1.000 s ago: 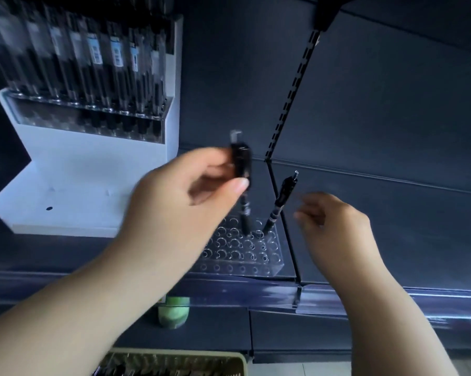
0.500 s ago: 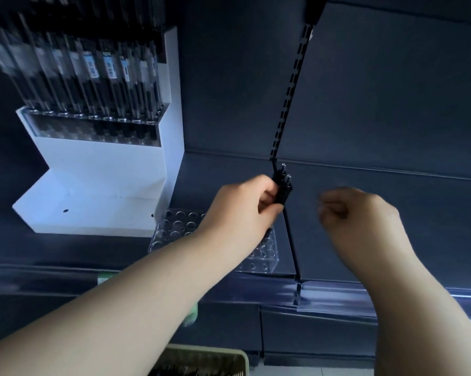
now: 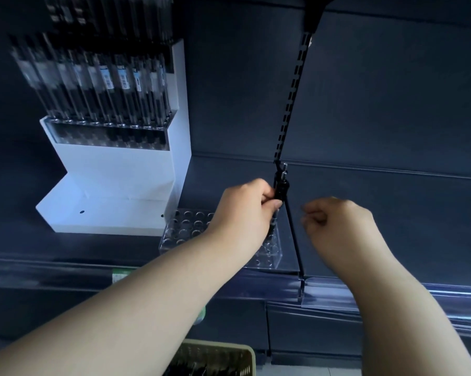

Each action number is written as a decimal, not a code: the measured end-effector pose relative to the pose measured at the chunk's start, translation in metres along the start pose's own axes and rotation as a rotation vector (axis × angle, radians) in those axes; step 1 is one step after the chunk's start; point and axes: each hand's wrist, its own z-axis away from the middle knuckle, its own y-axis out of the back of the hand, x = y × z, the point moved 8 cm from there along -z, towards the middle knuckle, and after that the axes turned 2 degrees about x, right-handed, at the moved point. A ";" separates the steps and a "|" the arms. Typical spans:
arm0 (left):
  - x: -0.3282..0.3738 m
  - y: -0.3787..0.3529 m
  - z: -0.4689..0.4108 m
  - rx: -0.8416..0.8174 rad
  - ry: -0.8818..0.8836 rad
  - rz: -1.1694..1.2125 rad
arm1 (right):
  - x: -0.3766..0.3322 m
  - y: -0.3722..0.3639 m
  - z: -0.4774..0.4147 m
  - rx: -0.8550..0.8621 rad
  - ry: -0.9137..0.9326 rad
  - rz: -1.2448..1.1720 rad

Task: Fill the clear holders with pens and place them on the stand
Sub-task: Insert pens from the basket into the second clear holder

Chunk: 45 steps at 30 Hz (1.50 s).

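The scene was dim and blue-tinted — dark shelving (image 3: 391, 104) swallowed most detail. The white stand (image 3: 115, 172) was the brightest area. Pens (image 3: 107, 85) upper left were smeared by motion blur, and straight lines bowed toward the wide-angle edges.

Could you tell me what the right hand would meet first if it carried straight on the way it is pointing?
Probably the black pen pinched in the left hand: the right hand points up and left toward it across a gap. Depth is unclear, so it might pass in front.
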 end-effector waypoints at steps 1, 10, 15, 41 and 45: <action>0.000 -0.001 0.000 -0.002 0.003 -0.018 | 0.000 -0.001 0.000 -0.004 -0.003 0.010; -0.012 -0.004 0.006 -0.091 0.058 -0.067 | -0.021 -0.005 0.000 -0.021 0.045 0.052; -0.021 0.025 0.034 -0.084 -0.021 -0.205 | -0.041 0.001 0.011 0.005 0.066 0.062; -0.180 0.086 0.230 -0.316 0.218 -0.434 | -0.038 -0.167 0.199 -0.581 -0.096 0.236; -0.208 0.067 0.241 -0.427 0.308 -0.513 | -0.029 -0.210 0.234 -0.668 -0.164 0.237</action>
